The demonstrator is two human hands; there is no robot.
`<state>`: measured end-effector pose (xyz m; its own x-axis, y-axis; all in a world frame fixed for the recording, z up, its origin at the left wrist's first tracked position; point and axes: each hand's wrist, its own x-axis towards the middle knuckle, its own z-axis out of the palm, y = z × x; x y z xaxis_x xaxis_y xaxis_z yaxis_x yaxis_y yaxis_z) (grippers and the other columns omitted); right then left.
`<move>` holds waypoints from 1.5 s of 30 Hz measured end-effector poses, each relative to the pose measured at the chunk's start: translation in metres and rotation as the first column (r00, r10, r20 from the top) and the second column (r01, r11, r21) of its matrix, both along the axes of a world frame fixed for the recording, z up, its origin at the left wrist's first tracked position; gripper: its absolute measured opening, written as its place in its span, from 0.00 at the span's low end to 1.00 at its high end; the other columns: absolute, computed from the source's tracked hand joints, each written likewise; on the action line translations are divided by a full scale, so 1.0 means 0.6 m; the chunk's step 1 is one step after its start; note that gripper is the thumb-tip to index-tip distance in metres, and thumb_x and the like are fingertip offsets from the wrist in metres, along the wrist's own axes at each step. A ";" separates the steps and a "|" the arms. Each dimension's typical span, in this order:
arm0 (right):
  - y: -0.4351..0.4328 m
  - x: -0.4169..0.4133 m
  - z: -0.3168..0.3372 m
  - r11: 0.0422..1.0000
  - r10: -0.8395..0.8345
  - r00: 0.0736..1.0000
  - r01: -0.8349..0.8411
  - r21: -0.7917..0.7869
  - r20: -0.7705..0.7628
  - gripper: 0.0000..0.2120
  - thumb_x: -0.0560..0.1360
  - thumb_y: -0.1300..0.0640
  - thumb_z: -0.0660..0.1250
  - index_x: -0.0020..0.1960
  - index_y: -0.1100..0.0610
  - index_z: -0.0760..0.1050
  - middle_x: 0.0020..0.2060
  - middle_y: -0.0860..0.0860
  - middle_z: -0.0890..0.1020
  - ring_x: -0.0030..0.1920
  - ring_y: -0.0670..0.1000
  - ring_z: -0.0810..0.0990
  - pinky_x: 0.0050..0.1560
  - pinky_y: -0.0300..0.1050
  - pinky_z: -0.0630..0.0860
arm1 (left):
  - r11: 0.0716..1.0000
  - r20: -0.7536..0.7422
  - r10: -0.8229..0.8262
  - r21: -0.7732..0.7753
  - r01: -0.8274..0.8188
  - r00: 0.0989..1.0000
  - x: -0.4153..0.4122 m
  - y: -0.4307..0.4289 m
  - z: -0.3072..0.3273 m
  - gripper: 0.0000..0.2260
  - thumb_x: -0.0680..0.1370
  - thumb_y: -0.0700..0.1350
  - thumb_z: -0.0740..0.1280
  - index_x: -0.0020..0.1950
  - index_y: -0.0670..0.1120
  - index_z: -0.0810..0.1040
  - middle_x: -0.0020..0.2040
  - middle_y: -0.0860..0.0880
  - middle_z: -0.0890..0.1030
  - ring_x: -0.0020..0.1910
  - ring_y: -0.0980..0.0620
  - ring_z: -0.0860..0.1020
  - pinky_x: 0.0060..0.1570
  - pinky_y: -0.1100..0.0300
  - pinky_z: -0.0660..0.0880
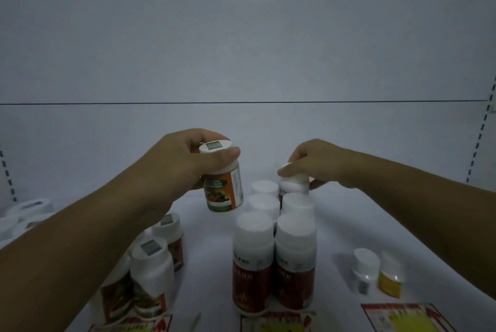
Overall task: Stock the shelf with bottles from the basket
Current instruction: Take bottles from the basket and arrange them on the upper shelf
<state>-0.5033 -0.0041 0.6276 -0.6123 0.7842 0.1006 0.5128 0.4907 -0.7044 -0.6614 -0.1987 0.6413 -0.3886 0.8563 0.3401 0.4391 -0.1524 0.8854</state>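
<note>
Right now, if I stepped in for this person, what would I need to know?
Left hand holds an orange-label bottle above the shelf.
Right hand pinches the cap of the rear right bottle in the red-label block.
Done: red-label block in two rows; orange-label group at left.
Left: set down the held bottle, probably with the orange-label group. The basket is not in view.

Dim bluish light, two glare patches on the back panel [241,36], soft blur, bowed edges

Red-yellow price tags [405,318] at bottom; slotted upright [480,135] at right.
</note>
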 end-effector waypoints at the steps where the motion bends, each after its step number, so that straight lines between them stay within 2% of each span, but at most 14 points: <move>1: 0.001 0.003 -0.010 0.999 0.033 0.999 -0.033 -0.012 0.005 0.16 0.65 0.48 0.74 0.43 0.59 0.77 0.45 0.53 0.80 0.42 0.50 0.79 0.32 0.39 0.78 | 1.000 -0.005 -0.009 -0.018 0.009 1.000 0.004 0.005 0.000 0.21 0.58 0.57 0.69 0.49 0.52 0.81 0.46 0.53 0.84 0.46 0.54 0.82 0.40 0.62 0.77; 6: 0.003 0.017 -0.039 0.989 0.146 0.988 -0.146 0.000 0.059 0.18 0.67 0.42 0.71 0.48 0.55 0.76 0.47 0.51 0.79 0.44 0.48 0.80 0.31 0.35 0.77 | 0.999 -0.075 0.008 -0.043 -0.011 0.997 0.035 0.014 0.009 0.24 0.56 0.61 0.69 0.48 0.50 0.80 0.46 0.52 0.83 0.45 0.54 0.82 0.38 0.62 0.77; 10: -0.001 0.027 -0.039 0.981 0.155 0.982 -0.166 0.103 0.108 0.21 0.70 0.39 0.65 0.54 0.54 0.75 0.51 0.48 0.79 0.48 0.49 0.78 0.44 0.40 0.77 | 0.998 -0.111 0.063 -0.016 -0.065 0.992 0.058 0.012 0.025 0.25 0.56 0.62 0.69 0.48 0.50 0.80 0.45 0.52 0.83 0.44 0.54 0.82 0.39 0.62 0.78; 13: -0.025 0.025 -0.008 0.902 0.137 0.990 -0.117 0.416 -0.019 0.21 0.71 0.38 0.62 0.58 0.49 0.73 0.49 0.45 0.77 0.48 0.45 0.75 0.47 0.39 0.69 | 0.988 -0.154 0.151 0.000 -0.153 0.976 0.056 0.004 0.040 0.24 0.57 0.62 0.69 0.48 0.51 0.79 0.46 0.53 0.83 0.46 0.54 0.81 0.44 0.59 0.79; 16: -0.074 0.013 0.029 0.841 0.344 0.932 -0.251 0.479 -0.115 0.15 0.69 0.39 0.63 0.52 0.43 0.72 0.46 0.40 0.77 0.48 0.38 0.75 0.44 0.34 0.70 | 0.967 -0.175 0.252 0.001 -0.256 0.952 0.022 -0.005 0.047 0.16 0.63 0.56 0.73 0.48 0.52 0.78 0.47 0.53 0.82 0.46 0.53 0.81 0.42 0.60 0.78; 21: -0.140 -0.057 0.040 0.692 0.467 0.884 -0.381 0.613 0.023 0.14 0.71 0.44 0.64 0.55 0.46 0.74 0.55 0.45 0.78 0.52 0.45 0.75 0.56 0.46 0.74 | 0.880 -0.176 0.469 0.011 -0.475 0.865 -0.085 -0.017 0.020 0.13 0.67 0.50 0.75 0.47 0.49 0.77 0.45 0.51 0.80 0.42 0.54 0.79 0.38 0.59 0.80; 25: -0.154 -0.123 0.041 0.597 0.452 0.880 -0.421 0.682 0.148 0.14 0.73 0.44 0.63 0.56 0.47 0.74 0.57 0.45 0.76 0.39 0.38 0.69 0.47 0.40 0.64 | 0.813 -0.241 0.556 -0.042 -0.581 0.795 -0.153 -0.007 -0.032 0.14 0.67 0.49 0.75 0.46 0.49 0.74 0.46 0.48 0.77 0.43 0.51 0.78 0.39 0.58 0.79; 29: -0.143 -0.146 0.034 0.593 0.427 0.892 -0.402 0.698 0.150 0.13 0.73 0.44 0.63 0.55 0.46 0.74 0.56 0.44 0.77 0.42 0.39 0.70 0.46 0.37 0.63 | 0.751 -0.409 0.491 -0.249 -0.611 0.769 -0.191 0.003 -0.063 0.14 0.67 0.48 0.75 0.47 0.46 0.75 0.44 0.48 0.78 0.44 0.48 0.78 0.45 0.52 0.82; 34: -0.119 -0.140 0.028 0.618 0.342 0.918 -0.380 0.688 0.199 0.14 0.73 0.44 0.63 0.56 0.46 0.73 0.58 0.44 0.76 0.33 0.32 0.63 0.45 0.37 0.61 | 0.667 -0.382 0.304 -0.569 -0.481 0.873 -0.209 0.001 -0.083 0.13 0.68 0.48 0.74 0.45 0.44 0.77 0.39 0.49 0.77 0.36 0.53 0.76 0.21 0.65 0.75; 37: -0.116 -0.115 0.036 0.644 0.277 0.940 -0.334 0.688 0.197 0.15 0.73 0.45 0.63 0.58 0.47 0.73 0.60 0.46 0.76 0.34 0.34 0.64 0.48 0.39 0.62 | 0.653 -0.325 0.300 -0.615 -0.442 0.897 -0.204 -0.008 -0.079 0.18 0.71 0.54 0.70 0.55 0.45 0.75 0.48 0.50 0.77 0.44 0.51 0.76 0.34 0.59 0.76; 39: -0.122 -0.082 0.039 0.666 0.243 0.951 -0.307 0.681 0.190 0.16 0.73 0.45 0.63 0.60 0.47 0.71 0.65 0.47 0.73 0.41 0.37 0.72 0.51 0.39 0.62 | 0.679 -0.395 0.306 -0.547 -0.490 0.866 -0.190 -0.011 -0.075 0.22 0.74 0.55 0.67 0.61 0.44 0.73 0.58 0.46 0.76 0.51 0.48 0.74 0.46 0.55 0.73; 41: -0.137 -0.034 0.038 0.684 0.221 0.963 -0.266 0.679 0.154 0.18 0.73 0.46 0.64 0.62 0.46 0.69 0.70 0.47 0.69 0.58 0.48 0.75 0.54 0.39 0.61 | 0.764 -0.485 0.369 -0.329 -0.556 0.793 -0.155 -0.017 -0.065 0.20 0.75 0.53 0.66 0.62 0.44 0.73 0.63 0.44 0.75 0.53 0.48 0.74 0.51 0.56 0.71; 42: -0.146 -0.004 0.036 0.685 0.217 0.968 -0.243 0.686 0.127 0.18 0.73 0.47 0.64 0.62 0.47 0.69 0.71 0.48 0.68 0.59 0.50 0.75 0.54 0.39 0.60 | 0.806 -0.492 0.421 -0.181 -0.563 0.762 -0.129 -0.027 -0.057 0.17 0.75 0.51 0.66 0.61 0.45 0.74 0.63 0.44 0.75 0.53 0.49 0.74 0.50 0.56 0.71; 45: -0.172 0.098 0.020 0.677 0.219 0.975 -0.184 0.713 0.044 0.17 0.74 0.47 0.64 0.62 0.48 0.71 0.68 0.47 0.71 0.41 0.41 0.76 0.54 0.39 0.61 | 0.865 -0.331 0.502 0.200 -0.460 0.799 -0.033 -0.086 -0.044 0.06 0.74 0.48 0.67 0.49 0.52 0.79 0.51 0.47 0.83 0.44 0.52 0.79 0.43 0.59 0.75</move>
